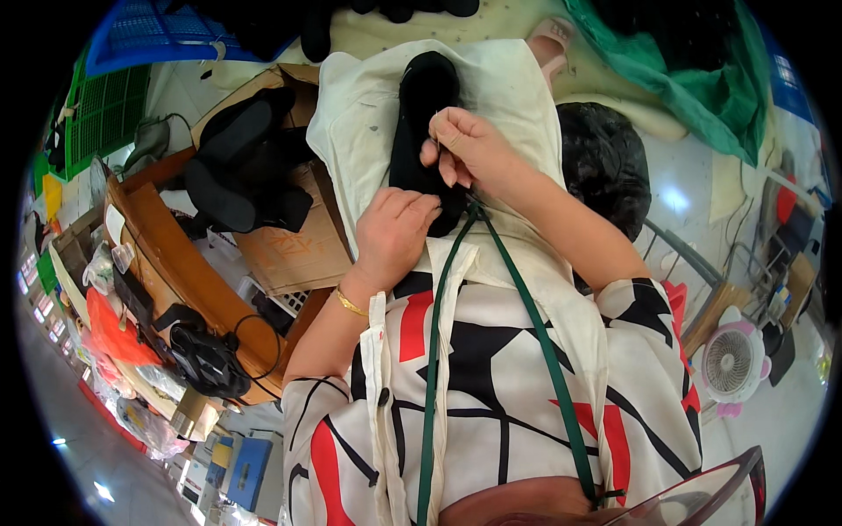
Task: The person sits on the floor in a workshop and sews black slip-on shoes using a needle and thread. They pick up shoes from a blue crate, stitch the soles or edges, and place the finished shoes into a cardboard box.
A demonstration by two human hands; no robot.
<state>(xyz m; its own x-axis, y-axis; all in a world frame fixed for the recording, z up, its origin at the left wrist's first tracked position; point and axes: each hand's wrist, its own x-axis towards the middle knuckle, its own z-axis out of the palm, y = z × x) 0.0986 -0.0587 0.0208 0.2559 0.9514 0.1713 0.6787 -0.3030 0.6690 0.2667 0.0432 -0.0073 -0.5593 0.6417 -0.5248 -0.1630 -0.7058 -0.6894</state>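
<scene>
A long, black, shoe-shaped fabric piece point(428, 83) lies lengthwise on the cream cloth point(360, 114) over my lap. My left hand point(395, 232) is closed on the near left edge of the black piece, its fingers curled over the fabric. Above the middle of it, my right hand point(469, 149) is closed in a pinch. Something very thin may show at its fingertips, too fine to name. The two hands are a short way apart. Dark green apron straps point(517, 307) meet just below them.
To the left, a cardboard box point(289, 250) holds several similar black pieces point(241, 167) beside a wooden table point(175, 272) with a black bag point(206, 355). A black plastic bag point(605, 167) sits close on the right. Farther right stands a fan point(735, 359). Green sheeting point(710, 96) hangs at the back right.
</scene>
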